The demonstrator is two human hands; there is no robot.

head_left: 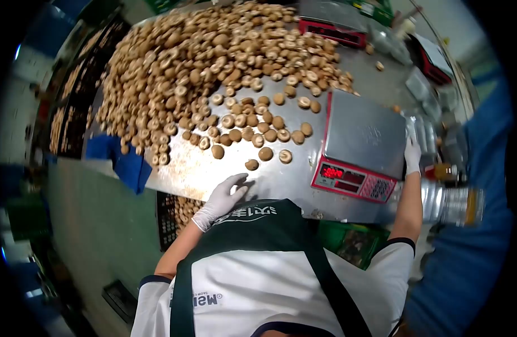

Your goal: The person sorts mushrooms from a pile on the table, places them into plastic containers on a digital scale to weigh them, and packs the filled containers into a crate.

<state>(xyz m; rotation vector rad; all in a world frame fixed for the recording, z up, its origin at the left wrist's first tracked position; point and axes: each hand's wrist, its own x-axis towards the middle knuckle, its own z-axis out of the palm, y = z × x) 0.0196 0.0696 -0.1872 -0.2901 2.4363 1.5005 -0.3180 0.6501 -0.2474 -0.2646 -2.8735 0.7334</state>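
My left hand (227,197), in a white glove, is at the table's near edge in front of my apron. Its fingers are spread and it holds nothing. Several loose brown-capped mushrooms (265,154) lie beyond it, in front of a large heap of mushrooms (180,67). My right hand (412,153), also gloved, reaches along the right side of a red and silver digital scale (370,135). Its fingers look stretched out beside clear plastic trays (426,136); whether they touch one is unclear. The scale's plate carries nothing, and its red digits are lit but blurred.
Another red scale (332,33) stands at the back, and a third (436,64) at the right. Stacked clear containers (460,205) line the right edge. Blue cloth or plastic (121,160) hangs over the left edge. Below the table are a green crate (354,241) and a black crate (167,222).
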